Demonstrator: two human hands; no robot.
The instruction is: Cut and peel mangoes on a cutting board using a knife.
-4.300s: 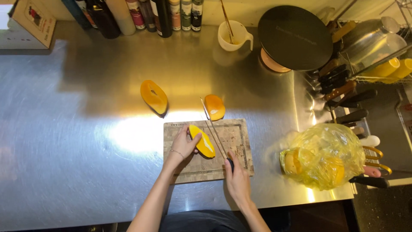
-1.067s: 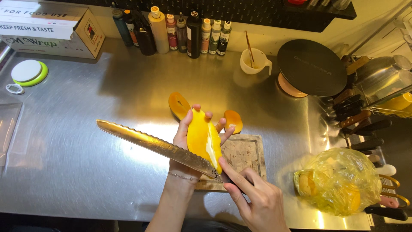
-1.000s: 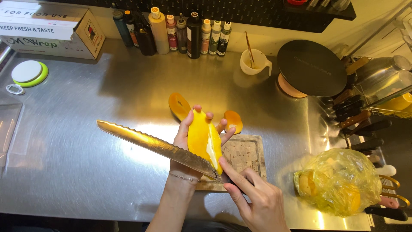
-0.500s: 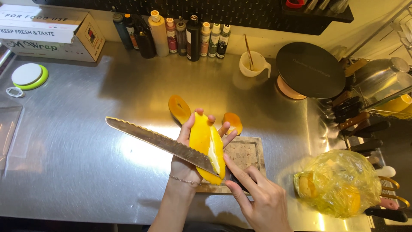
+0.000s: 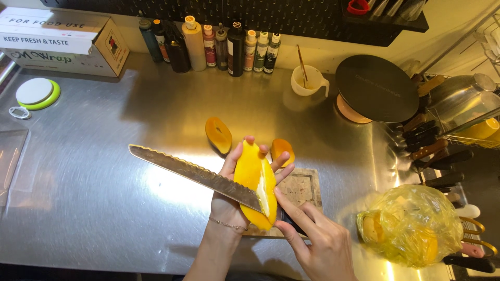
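My left hand cradles a yellow mango piece above the near edge of a small wooden cutting board. My right hand grips the handle of a long serrated knife, index finger along the spine. The blade lies across the mango's lower part and points left over the counter. A mango half lies cut side down on the steel counter behind the board. A smaller mango piece sits at the board's far edge.
A clear bag with yellow fruit scraps sits at the right. Bottles line the back wall beside a white cup and a black round lid. Knives rest at the right; a cardboard box and scale at the left.
Since the earliest frame the mango piece was lifted off the board into my left hand. Over the last second the knife has slid a little to the right across the mango.
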